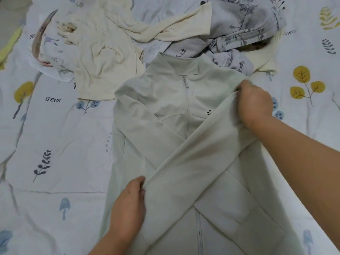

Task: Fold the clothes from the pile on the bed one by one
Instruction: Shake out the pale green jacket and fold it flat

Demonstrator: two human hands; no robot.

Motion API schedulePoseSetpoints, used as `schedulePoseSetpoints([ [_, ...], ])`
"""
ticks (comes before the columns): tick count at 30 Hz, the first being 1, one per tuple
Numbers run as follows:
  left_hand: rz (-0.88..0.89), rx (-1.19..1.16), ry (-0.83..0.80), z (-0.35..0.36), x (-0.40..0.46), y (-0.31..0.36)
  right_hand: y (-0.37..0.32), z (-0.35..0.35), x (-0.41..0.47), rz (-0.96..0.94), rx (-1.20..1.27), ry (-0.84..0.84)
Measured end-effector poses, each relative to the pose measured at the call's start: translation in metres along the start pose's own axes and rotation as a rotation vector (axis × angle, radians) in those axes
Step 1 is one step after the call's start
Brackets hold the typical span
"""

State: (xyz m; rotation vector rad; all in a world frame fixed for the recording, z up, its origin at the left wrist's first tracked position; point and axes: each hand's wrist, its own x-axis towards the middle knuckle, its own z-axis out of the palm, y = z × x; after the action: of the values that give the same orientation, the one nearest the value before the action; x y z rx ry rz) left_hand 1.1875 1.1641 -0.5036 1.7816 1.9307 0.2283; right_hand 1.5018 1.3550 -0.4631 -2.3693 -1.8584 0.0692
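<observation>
From your head camera, the bed [55,137] fills the view under a white sheet printed with leaves, mushrooms and the word "trees". Your pale green zip jacket [171,100] lies front up in the middle, both sleeves crossed over its chest. Your left hand [128,205] pinches the cuff end of the upper sleeve [193,162] near the hem; your right hand [254,102] grips the same sleeve at the shoulder. Beyond the collar sits the pile: a cream top [103,57] and a grey floral garment [244,24], touching the jacket. Bare sheet lies open to your left.
</observation>
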Motion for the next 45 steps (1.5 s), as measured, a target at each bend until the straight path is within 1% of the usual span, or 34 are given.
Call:
schedulePoseSetpoints([
  [3,0.155,0.077,0.142,-0.001,0.003,0.004,-0.016,0.003,-0.020,0.055,0.062,0.087],
  [4,0.212,0.101,0.189,0.000,0.002,0.005,-0.024,0.008,-0.036,0.029,0.056,0.089],
  [5,0.272,0.120,0.204,0.003,0.001,0.004,-0.033,0.015,-0.056,-0.017,0.044,0.050],
  [7,0.373,0.174,0.130,0.011,-0.004,-0.002,-0.041,0.035,-0.097,-0.131,0.000,-0.137],
  [9,0.409,0.251,0.011,0.018,-0.009,-0.012,-0.031,0.055,-0.126,-0.256,-0.092,-0.305],
  [11,0.387,0.300,-0.078,0.022,-0.009,-0.021,-0.011,0.063,-0.134,-0.316,-0.153,-0.393],
  [14,0.367,0.324,-0.119,0.019,-0.007,-0.020,0.006,0.058,-0.128,-0.299,-0.189,-0.463],
  [16,0.363,0.323,-0.094,0.017,-0.009,-0.016,-0.001,0.046,-0.129,-0.283,-0.139,-0.452],
  [17,0.356,0.310,-0.071,0.014,-0.011,-0.013,-0.008,0.038,-0.133,-0.277,-0.083,-0.405],
  [18,0.356,0.293,-0.043,0.012,-0.013,-0.010,-0.014,0.028,-0.140,-0.288,-0.028,-0.328],
  [20,0.391,0.282,-0.012,0.009,-0.017,-0.002,-0.022,0.016,-0.163,-0.385,0.013,-0.142],
  [21,0.420,0.291,-0.021,0.008,-0.019,0.001,-0.024,0.013,-0.179,-0.441,0.007,-0.121],
  [24,0.482,0.371,-0.120,0.011,-0.024,0.004,-0.014,0.014,-0.227,-0.551,-0.081,-0.295],
  [26,0.478,0.445,-0.200,0.013,-0.024,0.002,0.001,0.018,-0.248,-0.543,-0.158,-0.405],
  [27,0.457,0.475,-0.242,0.013,-0.023,0.002,0.008,0.018,-0.254,-0.533,-0.175,-0.427],
  [30,0.445,0.502,-0.281,0.007,-0.023,0.005,0.018,0.010,-0.262,-0.467,-0.133,-0.416],
  [32,0.487,0.513,-0.246,0.000,-0.028,0.004,0.024,-0.004,-0.266,-0.422,-0.091,-0.365],
  [34,0.548,0.512,-0.220,-0.010,-0.041,-0.002,0.041,-0.016,-0.276,-0.441,-0.060,-0.311],
  [35,0.583,0.502,-0.233,-0.014,-0.050,-0.006,0.052,-0.021,-0.283,-0.457,-0.051,-0.304],
  [37,0.692,0.473,-0.259,-0.018,-0.070,-0.018,0.075,-0.029,-0.300,-0.498,-0.049,-0.350],
  [39,0.786,0.462,-0.297,-0.016,-0.090,-0.031,0.090,-0.030,-0.316,-0.564,-0.073,-0.441],
  [41,0.789,0.505,-0.356,-0.013,-0.102,-0.037,0.094,-0.027,-0.327,-0.585,-0.130,-0.517],
  [42,0.774,0.540,-0.358,-0.011,-0.106,-0.038,0.094,-0.025,-0.329,-0.562,-0.146,-0.519],
  [45,0.705,0.593,-0.283,-0.005,-0.111,-0.035,0.089,-0.018,-0.334,-0.515,-0.124,-0.401],
])
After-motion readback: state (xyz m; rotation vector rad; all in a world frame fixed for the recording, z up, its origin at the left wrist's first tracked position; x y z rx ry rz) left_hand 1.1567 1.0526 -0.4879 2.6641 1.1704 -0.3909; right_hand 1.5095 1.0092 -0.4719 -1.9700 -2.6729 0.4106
